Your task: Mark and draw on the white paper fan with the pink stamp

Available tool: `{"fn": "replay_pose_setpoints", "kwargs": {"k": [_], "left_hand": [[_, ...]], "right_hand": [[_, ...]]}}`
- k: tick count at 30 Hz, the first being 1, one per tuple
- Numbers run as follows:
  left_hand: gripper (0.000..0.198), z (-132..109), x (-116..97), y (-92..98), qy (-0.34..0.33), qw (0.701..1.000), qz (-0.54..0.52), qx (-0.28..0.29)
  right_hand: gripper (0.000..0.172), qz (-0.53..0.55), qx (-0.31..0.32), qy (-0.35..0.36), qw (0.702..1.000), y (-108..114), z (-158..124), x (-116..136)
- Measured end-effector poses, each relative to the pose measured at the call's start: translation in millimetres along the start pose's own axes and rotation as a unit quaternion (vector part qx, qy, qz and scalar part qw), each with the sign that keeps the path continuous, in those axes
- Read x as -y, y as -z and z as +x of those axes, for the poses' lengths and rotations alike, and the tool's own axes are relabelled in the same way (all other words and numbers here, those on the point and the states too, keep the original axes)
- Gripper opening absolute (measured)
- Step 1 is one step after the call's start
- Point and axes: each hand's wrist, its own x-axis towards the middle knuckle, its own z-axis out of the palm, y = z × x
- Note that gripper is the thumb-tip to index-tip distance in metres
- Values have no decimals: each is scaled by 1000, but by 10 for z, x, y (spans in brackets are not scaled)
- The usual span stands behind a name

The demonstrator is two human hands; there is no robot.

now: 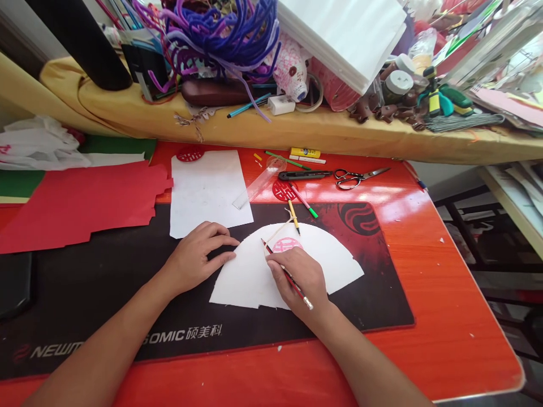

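Observation:
A white fan-shaped sheet of paper (pixel 237 277) lies on the black desk mat, with a pink pattern (pixel 287 245) near its middle. My right hand (pixel 299 277) rests on the sheet and grips a pencil (pixel 302 295), red and black with a white eraser end; its tip points up and left. A thin cord (pixel 278 230) runs from near the pencil to a yellow pen (pixel 293 216) at the sheet's top edge. My left hand (pixel 199 254) has its fingers apart, fingertips touching the sheet's left edge.
Behind the sheet lie scissors (pixel 360 177), a black utility knife (pixel 305 175), a clear ruler (pixel 259 183), a red paper cutout (pixel 283 191) and a glue stick (pixel 305 152). White paper (pixel 207 192) and red paper (pixel 85 203) spread leftward. A crowded shelf (pixel 254 129) borders the back.

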Motion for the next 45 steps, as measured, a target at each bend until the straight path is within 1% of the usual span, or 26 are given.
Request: {"fn": "replay_pose_setpoints", "kwargs": {"k": [7,11,18,23,27,31,35,41,45], "left_hand": [[30,-3,4,-1,14,1000,-1,9],[30,-5,9,-7,10,1000,-1,7],[27,3,-5,8,9,1000,-2,9],[26,1,-3,9,9,1000,-1,12],[25,-3,7,-5,-1,1000,-1,2],[25,-5,9,-11,2,1000,-2,3],[26,-5,5,-10,3,1000,-2,1],[27,-8,8,-11,9,1000,-1,8],[27,-9,15,-18,5,1000,-2,1]], "right_hand": [[13,-2,-2,4,1000,-3,0,0],[15,0,1,4,1000,6,7,5],[16,-3,24,-3,1000,37,19,29],[16,3,16,2,1000,33,17,29],[15,6,2,11,1000,22,14,18],[15,3,8,6,1000,18,11,16],[15,4,1,13,1000,15,7,16],[16,0,20,1,1000,28,6,22],[15,-2,23,-2,1000,32,2,27]]}}
